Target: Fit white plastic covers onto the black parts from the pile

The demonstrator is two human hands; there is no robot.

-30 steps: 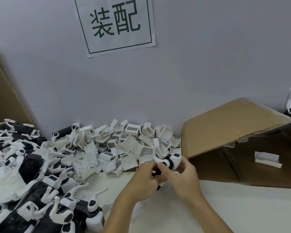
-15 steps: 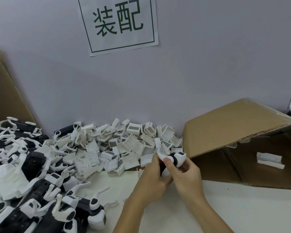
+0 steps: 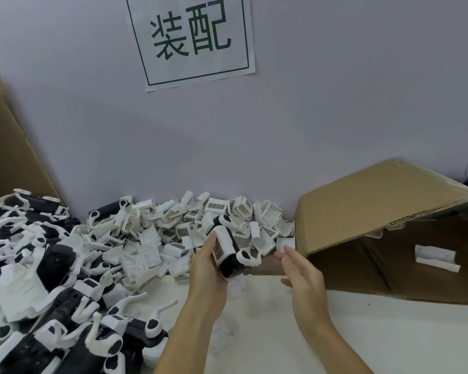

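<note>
My left hand (image 3: 206,268) grips a black part with a white cover on it (image 3: 226,248), held tilted above the white table, its white curved arms sticking out at top and right. My right hand (image 3: 299,268) hovers just to the right of it, fingers relaxed, holding nothing. A heap of loose white covers (image 3: 173,233) lies along the wall behind my hands. A pile of black parts with white arms (image 3: 38,292) fills the left side of the table.
A tipped cardboard box (image 3: 376,209) stands open on the right with a white piece (image 3: 435,257) inside. A paper sign (image 3: 192,39) hangs on the grey wall. Cardboard (image 3: 8,147) leans at the far left. The white table (image 3: 389,341) stretches in front.
Both hands were gripping the part together. Now my right hand has let go and moved right, while my left hand has turned the part so its covered face shows.
</note>
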